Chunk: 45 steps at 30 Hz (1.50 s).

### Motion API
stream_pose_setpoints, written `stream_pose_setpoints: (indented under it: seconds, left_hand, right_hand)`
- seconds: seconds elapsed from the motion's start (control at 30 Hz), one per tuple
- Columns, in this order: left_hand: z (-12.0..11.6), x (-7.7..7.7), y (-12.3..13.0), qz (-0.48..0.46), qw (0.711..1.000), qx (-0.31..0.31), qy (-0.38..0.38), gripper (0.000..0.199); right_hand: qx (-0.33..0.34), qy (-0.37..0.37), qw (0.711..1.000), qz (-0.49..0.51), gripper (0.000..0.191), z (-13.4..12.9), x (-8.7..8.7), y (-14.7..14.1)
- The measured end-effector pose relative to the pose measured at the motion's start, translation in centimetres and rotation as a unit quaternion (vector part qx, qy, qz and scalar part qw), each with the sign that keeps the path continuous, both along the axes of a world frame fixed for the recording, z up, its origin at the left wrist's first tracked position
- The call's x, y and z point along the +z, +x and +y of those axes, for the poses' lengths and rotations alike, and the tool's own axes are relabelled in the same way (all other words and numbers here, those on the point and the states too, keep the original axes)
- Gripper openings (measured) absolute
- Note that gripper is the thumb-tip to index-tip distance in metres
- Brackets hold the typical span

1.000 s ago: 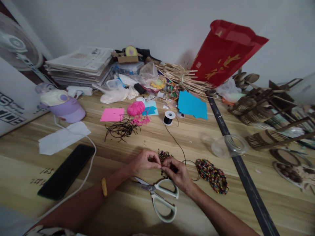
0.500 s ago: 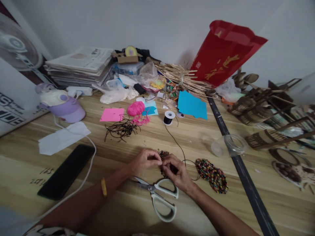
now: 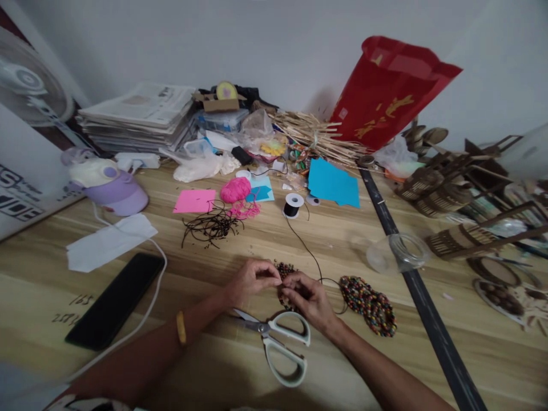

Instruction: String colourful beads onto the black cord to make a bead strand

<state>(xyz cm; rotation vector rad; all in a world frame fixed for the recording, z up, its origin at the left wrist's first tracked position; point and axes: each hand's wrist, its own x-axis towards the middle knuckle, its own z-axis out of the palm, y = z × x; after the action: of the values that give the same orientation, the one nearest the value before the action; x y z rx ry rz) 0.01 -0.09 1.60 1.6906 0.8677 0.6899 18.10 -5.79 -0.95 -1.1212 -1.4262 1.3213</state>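
Observation:
My left hand [image 3: 253, 281] and my right hand [image 3: 311, 301] meet at the fingertips over a small pile of dark beads [image 3: 286, 268]. Each hand pinches thumb against fingers, and whatever sits between them is too small to make out. Black cord [image 3: 305, 244] runs from a white-rimmed spool [image 3: 293, 205] down behind my right hand. To the right of that hand lies a coiled strand of multicoloured beads [image 3: 369, 306], with a loop of cord beside it. White-handled scissors [image 3: 264, 329] rest partly spread on the table just below both hands.
A black phone [image 3: 115, 299] and a white cable lie left. Cut black cords [image 3: 212, 224], pink yarn [image 3: 235, 189] and blue paper [image 3: 334, 182] sit farther back. Clear plastic rings [image 3: 400, 252] and wooden baskets stand right. Newspapers [image 3: 137, 114] and a red bag [image 3: 385, 91] are against the wall.
The fingers of my right hand have shifted slightly and curl less tightly. My left hand stays nearly in place, and the table items have not been moved.

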Motion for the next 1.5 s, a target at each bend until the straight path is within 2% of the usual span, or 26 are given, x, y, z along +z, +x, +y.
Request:
stream_pose_setpoints:
  seconds: [0.13, 0.27, 0.43, 0.57, 0.73, 1.0, 1.13, 1.27, 1.37, 1.5]
  left_hand:
    - [0.3, -0.3, 0.1, 0.026, 0.998, 0.038, 0.051, 0.011]
    - [1.0, -0.9, -0.1, 0.071, 0.984, 0.064, 0.152, 0.017]
    - [1.2, -0.7, -0.3, 0.186, 0.941, 0.009, 0.284, 0.027]
    - [1.1, -0.5, -0.4, 0.254, 0.907, -0.027, 0.335, 0.029]
    - [1.3, -0.9, -0.6, 0.275, 0.891, -0.030, 0.359, 0.028]
    - [1.2, -0.9, -0.8, 0.285, 0.886, -0.030, 0.365, 0.020]
    - [1.0, -0.9, -0.9, 0.272, 0.894, -0.038, 0.353, 0.019]
    - [1.0, -1.7, -1.0, 0.238, 0.911, -0.032, 0.336, 0.017]
    - [1.0, -2.2, -1.1, 0.220, 0.920, -0.039, 0.321, 0.015]
    - [0.9, -2.4, -1.1, 0.220, 0.924, -0.044, 0.310, 0.014]
  right_hand:
    - [-0.005, 0.020, 0.999, -0.038, 0.023, 0.2, -0.2, 0.2]
    - [-0.008, 0.091, 0.992, -0.086, 0.021, 0.5, 0.0, 0.4]
    - [-0.010, 0.119, 0.987, -0.106, 0.021, 0.5, 0.5, 0.3]
    - [-0.008, 0.110, 0.988, -0.104, 0.019, 0.5, 0.6, 0.2]
    - [-0.007, 0.113, 0.989, -0.100, 0.017, 0.4, 0.5, 0.3]
    - [-0.009, 0.132, 0.986, -0.105, 0.018, 0.6, 0.3, 0.4]
    - [-0.019, 0.073, 0.994, -0.080, 0.016, 0.5, 0.0, 0.3]
    - [-0.027, 0.020, 0.999, -0.039, 0.020, 0.4, -0.3, 0.1]
    - [-0.024, 0.036, 0.998, -0.052, 0.020, 0.4, -0.2, 0.1]
    - [-0.020, 0.097, 0.990, -0.100, 0.020, 0.6, 0.2, 0.4]
